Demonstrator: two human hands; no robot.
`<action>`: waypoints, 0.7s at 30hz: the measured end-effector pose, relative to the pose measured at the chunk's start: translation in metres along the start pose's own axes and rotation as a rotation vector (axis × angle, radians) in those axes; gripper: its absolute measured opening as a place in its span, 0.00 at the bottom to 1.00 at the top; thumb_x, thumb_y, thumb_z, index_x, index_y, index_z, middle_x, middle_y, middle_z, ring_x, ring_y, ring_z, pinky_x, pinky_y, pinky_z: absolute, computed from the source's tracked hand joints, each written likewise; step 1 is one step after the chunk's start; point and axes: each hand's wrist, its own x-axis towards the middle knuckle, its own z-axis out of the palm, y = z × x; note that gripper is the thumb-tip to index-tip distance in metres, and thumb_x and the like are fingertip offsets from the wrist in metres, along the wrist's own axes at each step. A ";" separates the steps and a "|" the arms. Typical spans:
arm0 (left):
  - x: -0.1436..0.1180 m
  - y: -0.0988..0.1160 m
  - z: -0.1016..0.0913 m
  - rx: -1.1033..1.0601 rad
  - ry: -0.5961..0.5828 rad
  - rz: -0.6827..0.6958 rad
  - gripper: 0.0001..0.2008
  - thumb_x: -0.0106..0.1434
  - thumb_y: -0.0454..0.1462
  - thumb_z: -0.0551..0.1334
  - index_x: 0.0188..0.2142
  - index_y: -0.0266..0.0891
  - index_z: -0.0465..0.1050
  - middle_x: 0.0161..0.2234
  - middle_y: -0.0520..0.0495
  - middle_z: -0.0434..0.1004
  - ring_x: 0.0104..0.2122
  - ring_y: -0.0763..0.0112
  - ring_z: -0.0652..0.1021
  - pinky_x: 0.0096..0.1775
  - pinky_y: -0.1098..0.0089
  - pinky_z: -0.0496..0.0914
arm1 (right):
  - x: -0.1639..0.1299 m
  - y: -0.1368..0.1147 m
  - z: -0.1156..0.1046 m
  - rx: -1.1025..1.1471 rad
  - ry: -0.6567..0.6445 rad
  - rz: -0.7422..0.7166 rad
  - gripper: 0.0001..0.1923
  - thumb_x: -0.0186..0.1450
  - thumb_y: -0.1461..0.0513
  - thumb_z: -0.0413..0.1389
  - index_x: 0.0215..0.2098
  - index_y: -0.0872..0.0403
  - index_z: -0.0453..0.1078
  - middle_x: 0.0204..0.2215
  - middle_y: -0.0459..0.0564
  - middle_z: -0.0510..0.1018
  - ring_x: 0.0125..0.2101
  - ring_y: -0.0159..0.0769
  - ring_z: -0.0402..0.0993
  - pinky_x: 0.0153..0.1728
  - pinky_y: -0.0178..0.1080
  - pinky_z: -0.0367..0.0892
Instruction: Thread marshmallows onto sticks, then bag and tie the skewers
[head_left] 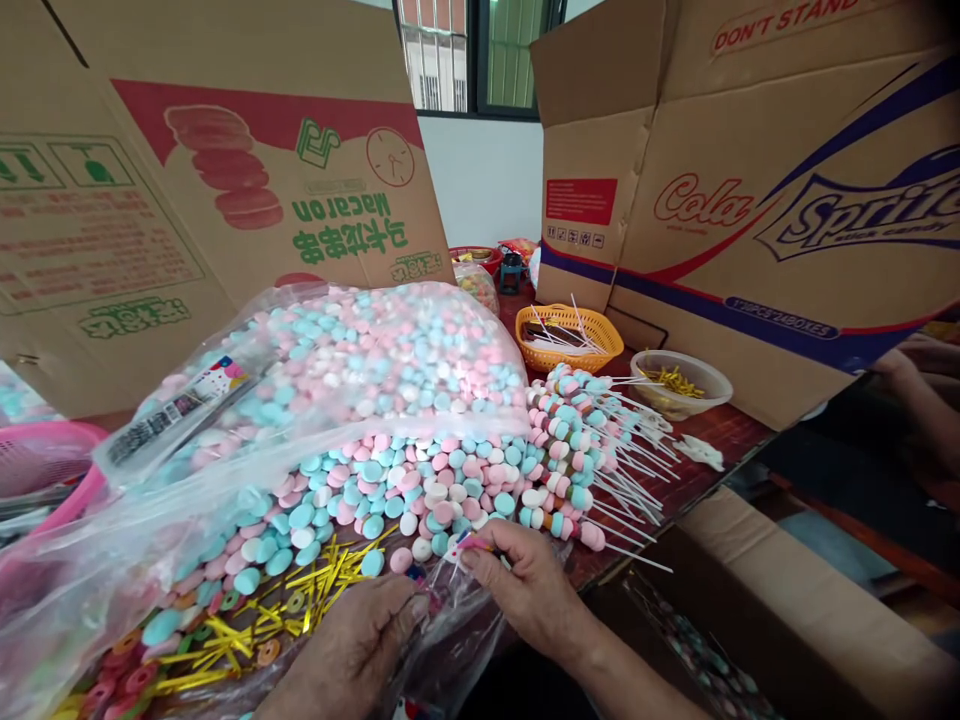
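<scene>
My left hand (358, 640) and my right hand (525, 585) are at the table's near edge, pinching a small clear wrapper (450, 575) with a candy skewer in it; the skewer's pink tip shows between my fingers. Just beyond lies a large open plastic bag (315, 400) of pink, blue and white round candies that spill toward me. A stack of finished candy skewers (592, 450) with white sticks lies to the right of the candies. Gold twist ties (300, 600) and ring candies lie left of my left hand.
An orange basket (574, 335) with sticks and a clear bowl (681, 382) of gold ties stand behind the skewers. Tall cardboard boxes rise at left (187, 180) and right (750, 200). A pink basket (45, 470) sits far left. Another person's hand (922, 390) shows at right.
</scene>
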 end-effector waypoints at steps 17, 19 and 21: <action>-0.005 0.002 0.020 -0.129 0.438 -0.112 0.14 0.61 0.45 0.55 0.27 0.40 0.73 0.20 0.54 0.73 0.20 0.74 0.71 0.25 0.75 0.67 | 0.050 0.021 -0.087 -0.912 0.298 0.096 0.19 0.66 0.59 0.42 0.24 0.55 0.68 0.23 0.52 0.73 0.28 0.35 0.69 0.32 0.36 0.63; -0.012 -0.005 0.014 -0.059 0.525 -0.017 0.11 0.62 0.42 0.55 0.31 0.41 0.73 0.24 0.52 0.76 0.24 0.72 0.75 0.29 0.74 0.69 | 0.068 0.034 -0.121 -0.993 0.299 0.154 0.13 0.62 0.61 0.48 0.24 0.57 0.70 0.25 0.57 0.74 0.33 0.43 0.70 0.36 0.44 0.63; -0.018 -0.010 0.008 -0.022 0.565 0.104 0.08 0.63 0.38 0.55 0.35 0.43 0.73 0.30 0.50 0.78 0.30 0.70 0.77 0.35 0.71 0.71 | 0.080 0.047 -0.141 -1.046 0.241 0.194 0.13 0.59 0.62 0.51 0.18 0.56 0.67 0.19 0.56 0.71 0.30 0.44 0.71 0.33 0.47 0.63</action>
